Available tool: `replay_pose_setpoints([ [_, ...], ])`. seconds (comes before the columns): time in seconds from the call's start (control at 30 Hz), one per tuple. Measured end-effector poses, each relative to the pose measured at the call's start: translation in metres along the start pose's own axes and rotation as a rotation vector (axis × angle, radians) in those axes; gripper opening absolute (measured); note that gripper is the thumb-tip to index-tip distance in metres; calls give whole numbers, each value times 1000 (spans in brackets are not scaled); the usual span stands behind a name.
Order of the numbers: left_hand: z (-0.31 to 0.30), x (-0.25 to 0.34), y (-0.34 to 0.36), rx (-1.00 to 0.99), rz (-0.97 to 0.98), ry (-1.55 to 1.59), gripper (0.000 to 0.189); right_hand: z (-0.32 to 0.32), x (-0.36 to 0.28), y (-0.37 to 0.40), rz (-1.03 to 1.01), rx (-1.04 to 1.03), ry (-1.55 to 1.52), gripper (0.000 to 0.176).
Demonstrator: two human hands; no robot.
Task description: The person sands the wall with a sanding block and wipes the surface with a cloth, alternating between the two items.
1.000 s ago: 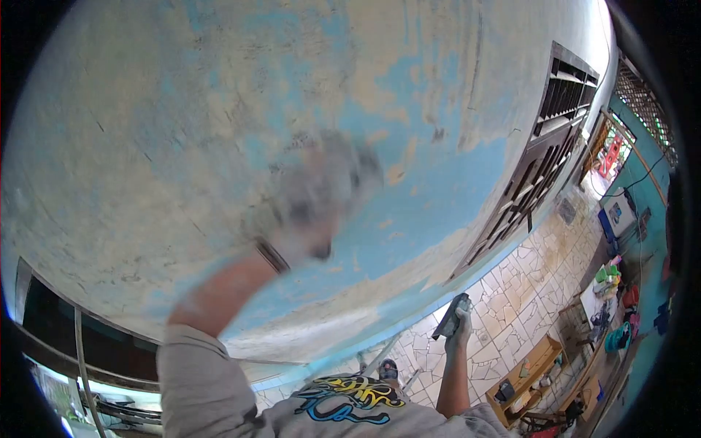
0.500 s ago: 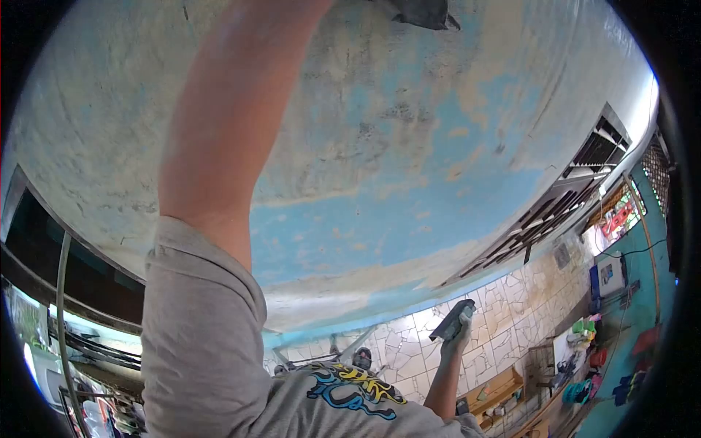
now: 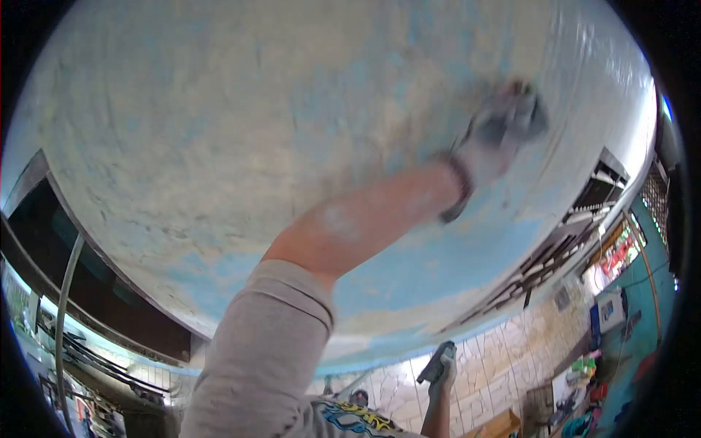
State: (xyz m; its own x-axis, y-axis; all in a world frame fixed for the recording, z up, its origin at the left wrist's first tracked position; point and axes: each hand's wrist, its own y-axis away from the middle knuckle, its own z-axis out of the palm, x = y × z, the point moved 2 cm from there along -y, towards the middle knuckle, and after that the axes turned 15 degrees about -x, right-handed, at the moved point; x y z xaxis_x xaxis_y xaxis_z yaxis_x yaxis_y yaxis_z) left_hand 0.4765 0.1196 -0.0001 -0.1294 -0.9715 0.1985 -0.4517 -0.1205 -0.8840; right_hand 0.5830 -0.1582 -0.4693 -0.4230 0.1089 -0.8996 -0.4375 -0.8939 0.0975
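My left hand (image 3: 504, 131) is raised at the upper right of the head view, against a patchy wall (image 3: 350, 175) of worn cream and light blue. Motion blurs its fingers, which seem closed round a dark grey object (image 3: 537, 117) whose kind I cannot make out. A dark band circles that wrist, and pale smears mark the forearm. Low in the view, my right hand (image 3: 448, 369) grips a wide, flat, dark scraper (image 3: 435, 364), held away from the wall above the floor.
Slatted windows (image 3: 562, 233) open at the wall's right, and a dark opening (image 3: 95, 270) with a pole (image 3: 66, 306) lies at left. Irregular tiles cover the floor (image 3: 496, 365). A wooden box (image 3: 500, 423) and a cluttered table (image 3: 562, 390) stand at lower right.
My left arm has swung to the right and lower in view, bringing the hand and wrist band into sight. My right hand, still on the scraper, sits slightly lower and further left.
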Motion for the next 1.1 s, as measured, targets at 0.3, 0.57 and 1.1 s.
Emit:
replay_pose_setpoints([
  [0.3, -259, 83, 39, 222, -70, -1640, 37, 23, -33, -17, -86, -38, 54, 49],
  [0.57, -14, 35, 201, -304, -236, -414, 44, 9, -18, -47, -66, -68, 7, 56],
  [1.1, -242, 94, 193, 254, -473, -1031, 44, 180, -199, -78, -831, -233, 476, 76],
])
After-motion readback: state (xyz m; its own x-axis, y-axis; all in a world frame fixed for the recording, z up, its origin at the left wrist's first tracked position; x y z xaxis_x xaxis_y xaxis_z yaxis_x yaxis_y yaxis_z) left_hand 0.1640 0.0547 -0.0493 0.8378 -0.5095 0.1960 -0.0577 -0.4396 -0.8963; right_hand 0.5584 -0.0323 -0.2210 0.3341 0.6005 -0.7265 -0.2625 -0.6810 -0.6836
